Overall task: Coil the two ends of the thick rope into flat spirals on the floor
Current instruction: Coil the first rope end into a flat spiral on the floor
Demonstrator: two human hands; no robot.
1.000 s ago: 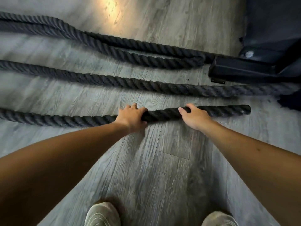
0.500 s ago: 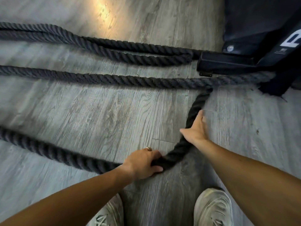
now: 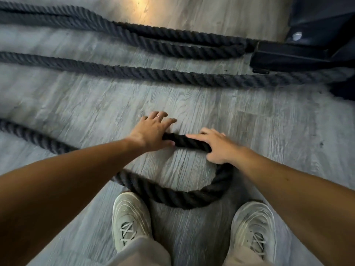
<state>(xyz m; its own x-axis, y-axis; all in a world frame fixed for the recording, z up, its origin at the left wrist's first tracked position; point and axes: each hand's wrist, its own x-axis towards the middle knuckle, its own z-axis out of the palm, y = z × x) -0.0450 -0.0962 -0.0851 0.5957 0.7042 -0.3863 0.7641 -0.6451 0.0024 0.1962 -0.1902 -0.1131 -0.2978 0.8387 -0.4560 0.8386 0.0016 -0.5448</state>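
Curling toward the shoes [image 3: 132,219], the rope [image 3: 180,196] leaves bare floor [image 3: 96,104] beyond; left hand [image 3: 153,132] fingers spread, right hand [image 3: 217,146] clamping rope.

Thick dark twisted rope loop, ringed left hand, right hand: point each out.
thick dark twisted rope loop [image 3: 178,198], head view, bottom of the curve
left hand [image 3: 151,131], head view, back of hand
right hand [image 3: 217,145], head view, knuckles

pale sneakers [image 3: 132,217] | black machine base [image 3: 292,58] | ring [image 3: 158,116]
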